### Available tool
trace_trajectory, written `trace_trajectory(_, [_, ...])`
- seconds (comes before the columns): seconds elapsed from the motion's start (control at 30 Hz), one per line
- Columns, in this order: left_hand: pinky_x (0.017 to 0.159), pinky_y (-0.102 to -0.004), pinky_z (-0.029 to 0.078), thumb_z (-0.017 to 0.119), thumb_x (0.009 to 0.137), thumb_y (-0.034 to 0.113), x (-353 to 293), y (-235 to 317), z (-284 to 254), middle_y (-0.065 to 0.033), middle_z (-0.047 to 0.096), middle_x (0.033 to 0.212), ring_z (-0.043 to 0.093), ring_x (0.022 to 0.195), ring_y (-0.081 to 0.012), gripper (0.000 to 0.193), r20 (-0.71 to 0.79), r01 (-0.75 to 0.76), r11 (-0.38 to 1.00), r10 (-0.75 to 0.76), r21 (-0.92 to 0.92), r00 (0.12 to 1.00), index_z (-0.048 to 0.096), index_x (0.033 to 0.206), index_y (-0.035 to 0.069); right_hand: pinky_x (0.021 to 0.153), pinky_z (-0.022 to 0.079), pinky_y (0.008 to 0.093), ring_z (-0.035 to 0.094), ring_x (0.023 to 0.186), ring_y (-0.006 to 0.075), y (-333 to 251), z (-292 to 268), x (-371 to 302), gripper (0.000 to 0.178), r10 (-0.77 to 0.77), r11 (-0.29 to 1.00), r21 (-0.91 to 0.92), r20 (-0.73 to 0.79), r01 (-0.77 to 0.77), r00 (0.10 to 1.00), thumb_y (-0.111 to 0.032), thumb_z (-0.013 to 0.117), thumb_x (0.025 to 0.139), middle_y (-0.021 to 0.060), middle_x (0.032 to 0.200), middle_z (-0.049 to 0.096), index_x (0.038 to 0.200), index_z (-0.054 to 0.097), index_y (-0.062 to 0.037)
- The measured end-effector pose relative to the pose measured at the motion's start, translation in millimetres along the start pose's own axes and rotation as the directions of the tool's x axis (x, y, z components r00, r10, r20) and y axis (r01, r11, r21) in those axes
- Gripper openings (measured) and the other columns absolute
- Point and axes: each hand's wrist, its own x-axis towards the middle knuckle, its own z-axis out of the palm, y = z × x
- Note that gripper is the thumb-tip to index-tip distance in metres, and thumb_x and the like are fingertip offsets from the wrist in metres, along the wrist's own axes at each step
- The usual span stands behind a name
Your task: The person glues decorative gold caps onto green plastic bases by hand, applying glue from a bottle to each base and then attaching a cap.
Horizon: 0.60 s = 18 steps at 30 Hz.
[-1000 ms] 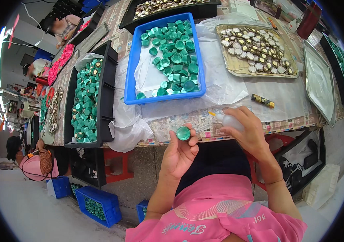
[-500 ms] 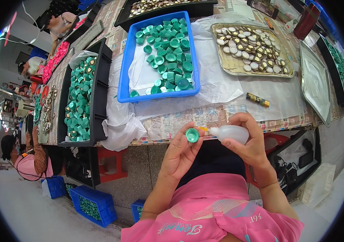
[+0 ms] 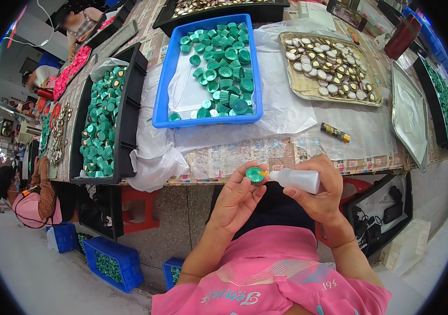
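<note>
Pinching 1 green fluted cup (image 3: 256, 176) in left hand (image 3: 233, 202) grip, on near side of blue plastic tray (image 3: 216, 121). Grasping 1 white squeeze bottle (image 3: 300, 180) with right hand (image 3: 322, 191), nearer and right of blue plastic tray; pointing yellow nozzle (image 3: 264, 174) at cup's mouth. Noting 1 rimmed metal tray (image 3: 292, 89) of discs right of blue plastic tray.

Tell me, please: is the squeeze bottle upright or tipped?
Tipped: the bottle is held sideways in the right hand, its yellow tip at the green cup.
</note>
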Motion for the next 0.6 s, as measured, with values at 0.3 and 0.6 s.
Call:
trace_trajectory(0.3, [0.094, -0.0313, 0.048, 0.060, 0.090, 0.017, 2.9, -0.2, 0.2, -0.0133, 0.050, 0.129, 0.057, 0.110, -0.0203, 0.047, 0.013, -0.009, 1.000, 0.009, 0.022, 1.000, 0.040, 0.132, 0.006, 0.062, 0.048, 0.0310, 0.060, 0.074, 0.0232, 2.2, 0.2, 1.6, 0.038, -0.001, 0.999, -0.049, 0.025, 0.002, 1.000, -0.015, 0.083, 0.066, 0.0090, 0.087, 0.066, 0.096, 0.062, -0.0043])
trace_trajectory(0.6, [0.086, -0.0276, 0.051, 0.059, 0.091, 0.010, 0.7, -2.2, 2.3, -0.0109, 0.053, 0.125, 0.060, 0.100, -0.0175, 0.039, 0.043, -0.100, 0.979, 0.094, 0.179, 0.995, 0.046, 0.127, 0.006, 0.061, 0.048, 0.0308, 0.059, 0.072, 0.0227, 0.8, -2.3, -2.5, 0.038, 0.009, 0.998, -0.055, 0.002, -0.009, 1.000, -0.015, 0.083, 0.066, 0.0091, 0.085, 0.064, 0.096, 0.062, -0.0044])
